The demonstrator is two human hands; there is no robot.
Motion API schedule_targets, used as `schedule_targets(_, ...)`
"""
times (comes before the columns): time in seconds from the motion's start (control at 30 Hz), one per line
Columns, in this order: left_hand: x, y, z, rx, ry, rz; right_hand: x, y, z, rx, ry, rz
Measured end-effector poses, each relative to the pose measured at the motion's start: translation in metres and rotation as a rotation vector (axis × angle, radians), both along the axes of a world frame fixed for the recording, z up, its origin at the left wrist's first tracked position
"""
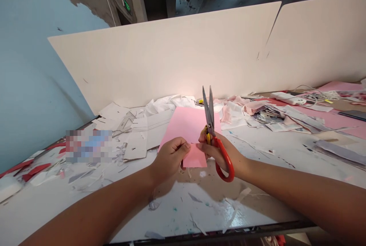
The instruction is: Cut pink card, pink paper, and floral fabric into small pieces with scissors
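Between my two hands is a small pink piece of paper [195,158], held above the table. My left hand [171,152] pinches its left edge between thumb and fingers. On the other edge, the fingertips of my right hand [219,152] grip the paper too. That same hand carries scissors [210,114] with red handles, the blades pointing up and slightly apart. Something yellow, like a tape measure [206,133], shows by the right fingers; how it is held is hidden. Behind the hands a larger pink sheet [183,124] lies flat.
Grey-white card pieces [135,139] lie left of the sheet, among paper scraps. Crumpled white material [168,103] lies near the upright white panel [171,59]. To the right are a pile of cuttings [271,115], a power strip [288,98] with cables, and a dark flat object [353,114].
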State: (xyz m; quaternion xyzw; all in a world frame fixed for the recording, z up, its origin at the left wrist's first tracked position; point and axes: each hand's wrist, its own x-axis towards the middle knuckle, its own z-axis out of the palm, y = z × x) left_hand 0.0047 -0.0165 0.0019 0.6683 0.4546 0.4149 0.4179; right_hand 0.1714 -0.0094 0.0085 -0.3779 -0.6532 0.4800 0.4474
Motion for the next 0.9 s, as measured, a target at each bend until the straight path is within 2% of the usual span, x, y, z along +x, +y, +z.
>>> schedule_targets(0.07, 0.000, 0.000, 0.000, 0.031, 0.026, 0.010, 0.000, 0.001, 0.000, -0.002, 0.023, -0.009)
schedule_targets(0.13, -0.001, 0.000, -0.001, -0.004, 0.011, -0.014, 0.001, 0.002, 0.000, 0.015, 0.022, -0.010)
schedule_targets(0.27, -0.002, 0.004, -0.002, -0.249, -0.131, -0.180, 0.002, 0.003, -0.001, 0.078, 0.005, -0.015)
schedule_targets(0.33, -0.002, 0.005, -0.002, -0.357, -0.127, -0.261, 0.002, 0.003, -0.002, 0.112, 0.007, -0.041)
schedule_targets(0.43, -0.001, 0.007, -0.002, -0.394, -0.055, -0.281, 0.000, 0.001, -0.001, 0.131, 0.020, -0.102)
schedule_targets(0.6, -0.004, 0.009, 0.001, -0.293, -0.078, -0.184, 0.001, 0.006, 0.003, 0.071, 0.027, -0.135)
schedule_targets(0.7, -0.008, 0.012, 0.006, -0.168, -0.165, -0.051, 0.006, 0.011, 0.007, 0.029, -0.090, -0.071)
schedule_targets(0.8, -0.013, 0.016, 0.011, -0.053, -0.262, 0.093, 0.011, 0.011, 0.011, 0.041, -0.222, 0.001)
schedule_targets(0.9, -0.017, 0.019, 0.014, 0.010, -0.328, 0.182, 0.014, 0.008, 0.013, 0.063, -0.326, 0.041)
